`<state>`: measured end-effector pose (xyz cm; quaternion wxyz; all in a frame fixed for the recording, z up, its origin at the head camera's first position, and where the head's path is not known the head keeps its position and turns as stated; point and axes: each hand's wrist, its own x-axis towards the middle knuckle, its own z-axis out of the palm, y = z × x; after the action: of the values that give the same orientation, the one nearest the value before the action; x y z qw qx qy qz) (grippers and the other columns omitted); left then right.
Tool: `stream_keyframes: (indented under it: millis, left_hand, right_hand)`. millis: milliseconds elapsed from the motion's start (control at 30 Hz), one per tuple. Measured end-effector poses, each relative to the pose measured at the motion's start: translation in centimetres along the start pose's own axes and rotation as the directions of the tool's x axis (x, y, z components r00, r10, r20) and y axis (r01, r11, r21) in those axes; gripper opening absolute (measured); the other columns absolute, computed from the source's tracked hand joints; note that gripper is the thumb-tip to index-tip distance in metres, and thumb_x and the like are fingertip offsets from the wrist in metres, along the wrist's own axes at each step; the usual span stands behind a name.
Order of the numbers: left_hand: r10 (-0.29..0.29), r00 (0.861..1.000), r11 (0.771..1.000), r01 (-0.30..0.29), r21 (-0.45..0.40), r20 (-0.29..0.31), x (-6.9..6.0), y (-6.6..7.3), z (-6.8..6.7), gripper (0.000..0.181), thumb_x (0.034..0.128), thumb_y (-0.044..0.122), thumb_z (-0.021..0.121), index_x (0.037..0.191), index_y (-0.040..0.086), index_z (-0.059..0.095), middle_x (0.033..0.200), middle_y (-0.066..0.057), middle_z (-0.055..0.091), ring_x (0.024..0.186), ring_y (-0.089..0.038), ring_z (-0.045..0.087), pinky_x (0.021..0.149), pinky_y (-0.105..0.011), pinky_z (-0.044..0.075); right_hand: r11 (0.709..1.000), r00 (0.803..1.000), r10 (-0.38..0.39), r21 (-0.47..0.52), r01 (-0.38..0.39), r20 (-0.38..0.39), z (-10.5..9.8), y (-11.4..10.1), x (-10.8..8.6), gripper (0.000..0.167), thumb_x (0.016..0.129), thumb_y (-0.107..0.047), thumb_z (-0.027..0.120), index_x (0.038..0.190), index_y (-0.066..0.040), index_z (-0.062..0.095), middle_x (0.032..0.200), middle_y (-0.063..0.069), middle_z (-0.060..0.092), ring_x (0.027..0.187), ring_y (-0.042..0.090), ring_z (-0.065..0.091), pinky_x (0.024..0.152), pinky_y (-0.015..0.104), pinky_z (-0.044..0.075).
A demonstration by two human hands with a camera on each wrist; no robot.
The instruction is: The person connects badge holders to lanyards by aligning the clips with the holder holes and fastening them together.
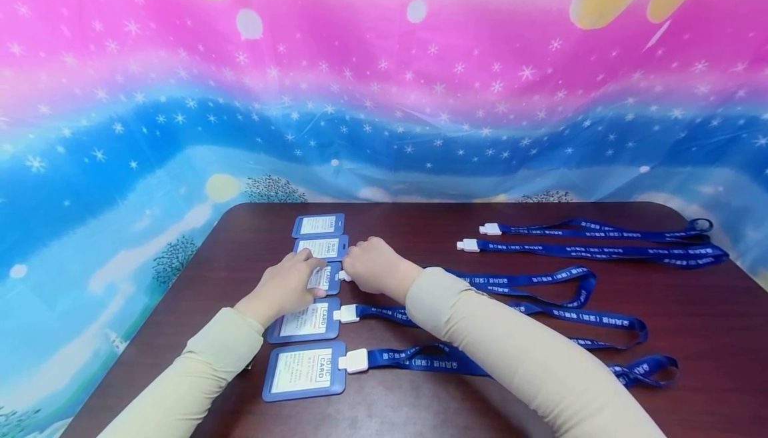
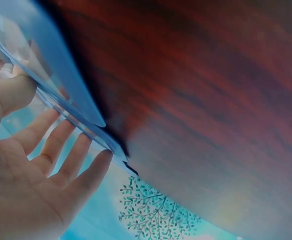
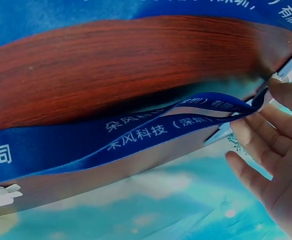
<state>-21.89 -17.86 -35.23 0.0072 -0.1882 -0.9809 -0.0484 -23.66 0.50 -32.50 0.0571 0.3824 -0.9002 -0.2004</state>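
Observation:
A column of blue badge holders with ID/IC cards stands on the table's left half. My left hand (image 1: 291, 281) grips the middle badge holder (image 1: 327, 278) across its long edges, thumb on the near side and fingers on the far side. In the left wrist view the fingers (image 2: 83, 150) lie along the holders' edges. My right hand (image 1: 378, 266) pinches the white clip (image 1: 345, 276) of a blue lanyard (image 1: 528, 279) at that holder's slot end; whether the clip is hooked in is hidden. The right wrist view shows this lanyard strap (image 3: 150, 135) trailing from the fingers.
Nearest me, two badge holders (image 1: 304, 371) have lanyards (image 1: 420, 358) joined by white clips (image 1: 357, 361). Beyond my hands lie two holders (image 1: 318, 225) without lanyards. Two loose lanyards (image 1: 600, 251) lie at the back right. A printed cloth (image 1: 384, 125) hangs behind the table.

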Motion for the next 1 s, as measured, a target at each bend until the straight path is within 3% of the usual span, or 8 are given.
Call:
stream_keyframes:
  millis: [233,733,1000]
  left_hand:
    - [-0.016,1.0,0.999,0.015,-0.046,-0.005,0.0,0.0,0.3,0.057,0.0835,0.024,0.081,0.134,0.007,0.061,0.126,-0.015,0.057,0.107,-0.029,0.053,0.091,-0.049,0.052]
    - [0.018,0.999,0.996,-0.021,-0.089,-0.037,0.2,-0.1,0.5,0.057,0.0833,0.023,0.082,0.133,0.005,0.062,0.113,-0.01,0.057,0.098,-0.027,0.05,0.084,-0.042,0.052]
    - [0.003,1.0,0.993,-0.006,-0.121,-0.031,-0.1,-0.4,0.8,0.056,0.0822,0.022,0.082,0.132,0.006,0.063,0.114,-0.009,0.058,0.099,-0.028,0.05,0.084,-0.042,0.051]
  right_hand:
    - [1.0,1.0,-0.005,0.009,0.004,0.007,0.5,0.0,0.0,0.03,0.095,-0.033,0.068,0.12,-0.017,0.072,0.103,-0.001,0.073,0.089,0.013,0.067,0.078,0.027,0.055]
    - [0.998,1.0,-0.027,-0.055,0.027,0.004,1.4,-0.1,0.3,0.034,0.099,-0.03,0.062,0.128,-0.013,0.064,0.113,0.0,0.07,0.098,0.013,0.066,0.083,0.028,0.054]
    - [0.992,0.997,-0.082,-0.092,0.082,0.001,1.7,-0.3,0.4,0.034,0.101,-0.031,0.058,0.129,-0.013,0.062,0.113,0.0,0.07,0.099,0.014,0.066,0.085,0.027,0.054]
